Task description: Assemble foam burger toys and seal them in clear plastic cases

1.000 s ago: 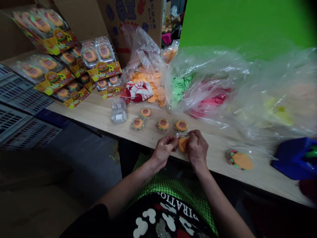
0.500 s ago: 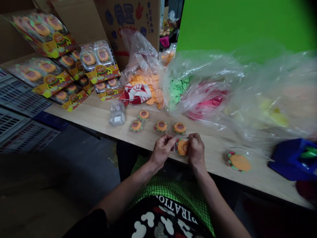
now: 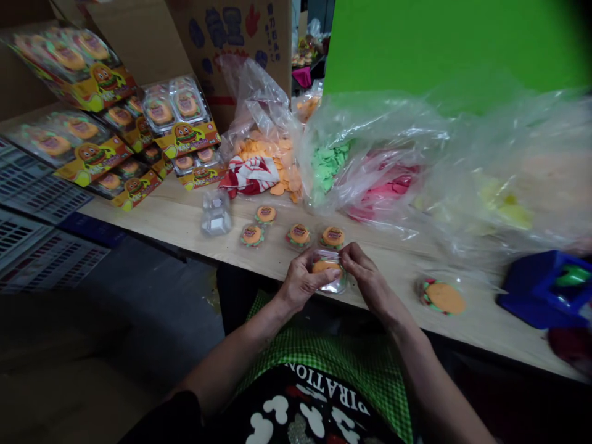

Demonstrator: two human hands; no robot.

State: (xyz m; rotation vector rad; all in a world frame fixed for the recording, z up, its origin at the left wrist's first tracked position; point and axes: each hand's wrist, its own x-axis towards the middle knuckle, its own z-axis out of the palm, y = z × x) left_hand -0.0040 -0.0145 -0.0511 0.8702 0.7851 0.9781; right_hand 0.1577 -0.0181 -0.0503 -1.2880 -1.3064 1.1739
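Both hands meet at the front edge of the wooden table (image 3: 185, 216) around a small clear plastic case (image 3: 329, 276) with an orange burger-shaped piece inside. My left hand (image 3: 300, 280) curls round its left side, thumb on top. My right hand (image 3: 365, 274) pinches its right rim with closed fingers. Just beyond the hands lie several small burger-shaped toys (image 3: 299, 234) in a loose row. A larger flat burger piece (image 3: 441, 297) lies to the right.
Clear bags of orange pieces (image 3: 272, 160), green pieces (image 3: 328, 163) and pink pieces (image 3: 383, 185) fill the table's back. Blister-packed burger toys (image 3: 180, 117) are stacked at the back left. An empty clear case (image 3: 216, 214) stands left; a blue box (image 3: 548, 290) sits far right.
The case has turned from upright between the fingertips to lying flatter in my left hand. My right hand has shifted from gripping its side to pinching its right rim.
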